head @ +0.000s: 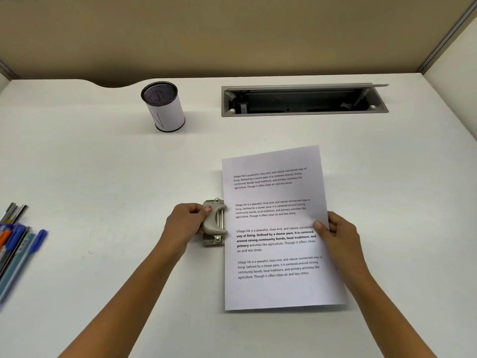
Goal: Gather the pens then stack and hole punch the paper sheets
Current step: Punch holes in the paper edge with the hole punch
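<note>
A stack of printed paper sheets (276, 288) lies on the white desk, its left edge pushed into a grey hole punch (215, 222). My left hand (187, 223) grips the punch from the left, thumb on its lever. My right hand (338, 231) pinches the sheets' right edge, thumb on top. Several pens (18, 244), blue, orange and black, lie bunched at the desk's far left edge. A mesh pen cup (164, 107) wrapped in white paper stands at the back; I see no pens sticking out of it.
An open grey cable tray (304, 100) is sunk into the desk (103, 164) at the back right. A tan partition wall (232, 34) closes off the far side, and a side panel rises at the right.
</note>
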Tool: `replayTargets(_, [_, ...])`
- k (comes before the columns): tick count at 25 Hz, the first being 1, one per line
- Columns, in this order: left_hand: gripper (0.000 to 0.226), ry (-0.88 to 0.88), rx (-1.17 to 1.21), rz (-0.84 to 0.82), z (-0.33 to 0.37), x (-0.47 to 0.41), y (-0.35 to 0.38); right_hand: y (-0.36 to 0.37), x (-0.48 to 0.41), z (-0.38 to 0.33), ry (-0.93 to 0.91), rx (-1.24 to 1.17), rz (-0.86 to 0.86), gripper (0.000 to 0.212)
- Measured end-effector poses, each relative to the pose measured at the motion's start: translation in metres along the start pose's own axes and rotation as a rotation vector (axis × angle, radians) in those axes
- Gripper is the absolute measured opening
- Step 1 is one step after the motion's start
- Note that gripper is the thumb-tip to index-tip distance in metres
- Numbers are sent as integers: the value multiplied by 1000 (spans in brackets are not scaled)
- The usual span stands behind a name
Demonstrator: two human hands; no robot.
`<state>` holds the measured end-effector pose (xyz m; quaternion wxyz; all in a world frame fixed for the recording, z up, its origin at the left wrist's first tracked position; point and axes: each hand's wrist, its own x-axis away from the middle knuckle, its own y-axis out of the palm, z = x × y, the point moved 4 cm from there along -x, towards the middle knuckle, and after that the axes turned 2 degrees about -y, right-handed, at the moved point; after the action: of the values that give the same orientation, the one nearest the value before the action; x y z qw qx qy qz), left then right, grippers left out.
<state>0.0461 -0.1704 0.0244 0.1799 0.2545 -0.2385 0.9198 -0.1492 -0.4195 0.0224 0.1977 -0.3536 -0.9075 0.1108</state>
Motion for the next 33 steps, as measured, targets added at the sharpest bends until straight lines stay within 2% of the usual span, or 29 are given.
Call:
replayTargets(25, [29,6,-12,-2,-5,4,1,21,-8,-9,-16,128,-52,18])
replayTargets(27, [37,39,-133,80,-2,10,-1,20,-7,-9,-22,132,-57,18])
replayTargets(30, [38,149,-386,305,5,17,-4,20,-7,-9,-17,122,-52,18])
replayTargets(33, [32,302,-430,435,11,11,-3,21,-6,-9,-24,126,-47,18])
